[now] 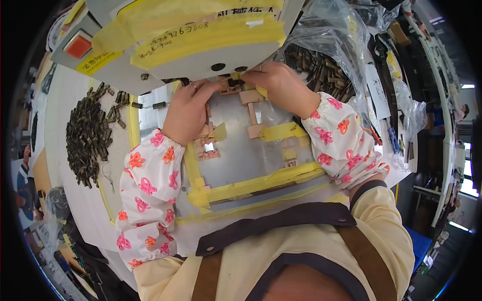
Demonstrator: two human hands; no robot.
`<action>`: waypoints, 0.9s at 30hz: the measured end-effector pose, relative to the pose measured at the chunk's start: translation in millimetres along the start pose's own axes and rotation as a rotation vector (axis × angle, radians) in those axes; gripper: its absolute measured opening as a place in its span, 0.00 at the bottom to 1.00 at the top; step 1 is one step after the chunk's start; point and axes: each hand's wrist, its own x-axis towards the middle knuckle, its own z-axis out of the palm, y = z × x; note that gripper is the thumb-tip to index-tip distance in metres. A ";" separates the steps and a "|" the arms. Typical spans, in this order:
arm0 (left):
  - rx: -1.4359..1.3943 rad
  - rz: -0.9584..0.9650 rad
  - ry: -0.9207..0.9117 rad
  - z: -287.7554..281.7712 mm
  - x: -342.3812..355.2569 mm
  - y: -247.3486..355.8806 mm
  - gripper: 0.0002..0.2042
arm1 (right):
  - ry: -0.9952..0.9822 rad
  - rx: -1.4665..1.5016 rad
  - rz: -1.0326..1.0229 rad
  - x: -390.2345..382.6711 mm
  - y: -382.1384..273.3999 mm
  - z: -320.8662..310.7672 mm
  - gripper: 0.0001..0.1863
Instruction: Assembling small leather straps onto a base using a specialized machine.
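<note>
Both my hands reach in under the front of a grey machine head covered with yellow tape. My left hand has its fingers bent together at the left of a small dark piece by a tan block. My right hand closes its fingers at the right of that piece; the fingertips are partly hidden, so what they hold is unclear. Below them lies a clear plate edged with yellow tape, with tan blocks stuck on it. Two small dark pieces lie just left of my left hand.
A heap of small dark rolled pieces covers the left of the white table. Another heap lies at the right beside clear plastic sheeting. A red button sits on the machine's left. Farther left, a person shows partly.
</note>
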 end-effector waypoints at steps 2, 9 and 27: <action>0.081 0.087 0.037 -1.0 3.2 1.6 0.15 | 0.027 -0.031 -0.031 2.6 -3.4 0.3 0.13; 0.070 0.080 -0.015 0.0 6.4 3.0 0.12 | 0.072 0.102 0.187 3.3 -11.2 10.3 0.07; 0.161 0.117 -0.009 -3.3 6.1 -1.6 0.11 | -0.050 0.024 0.058 13.5 -9.6 7.7 0.09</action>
